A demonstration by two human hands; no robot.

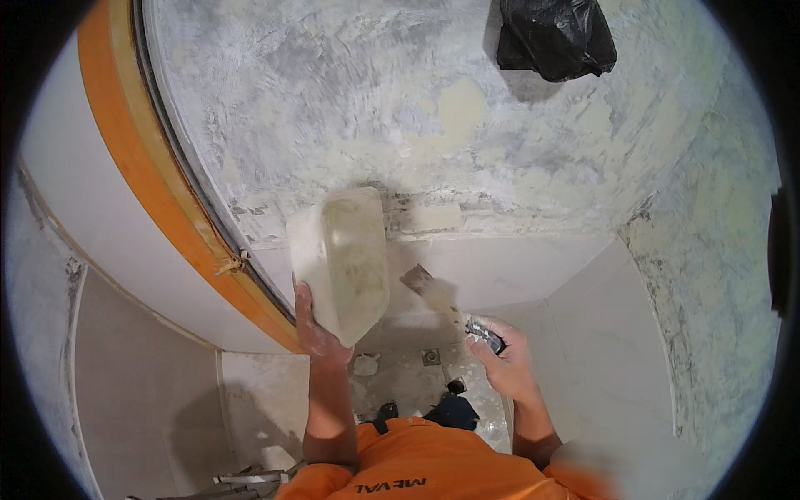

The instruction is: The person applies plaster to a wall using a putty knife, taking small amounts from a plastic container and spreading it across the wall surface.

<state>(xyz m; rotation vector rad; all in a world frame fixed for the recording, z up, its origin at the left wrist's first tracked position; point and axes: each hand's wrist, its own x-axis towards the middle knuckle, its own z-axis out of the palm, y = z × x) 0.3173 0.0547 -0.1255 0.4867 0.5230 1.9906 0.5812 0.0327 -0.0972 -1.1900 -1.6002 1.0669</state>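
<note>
My left hand (313, 330) is closed on the lower edge of a cream-coloured rectangular plastic tub (357, 262). The tub is tilted up near the wall, and pale smears show on it. In my right hand (508, 360) is a putty knife (432, 289), gripped by its dark, paste-spotted handle. Its blade points up and left, apart from the tub and just right of it. Ahead, the grey wall (333, 92) carries uneven pale filler, with a fresher cream patch (461, 112) higher up.
A black plastic bag (560, 37) is on the wall at the top. An orange door frame (154, 187) curves down the left side. Pale tiles (508, 267) cover the lower wall. Below, the dirty floor (400, 383) has a small square drain (431, 357) by my feet.
</note>
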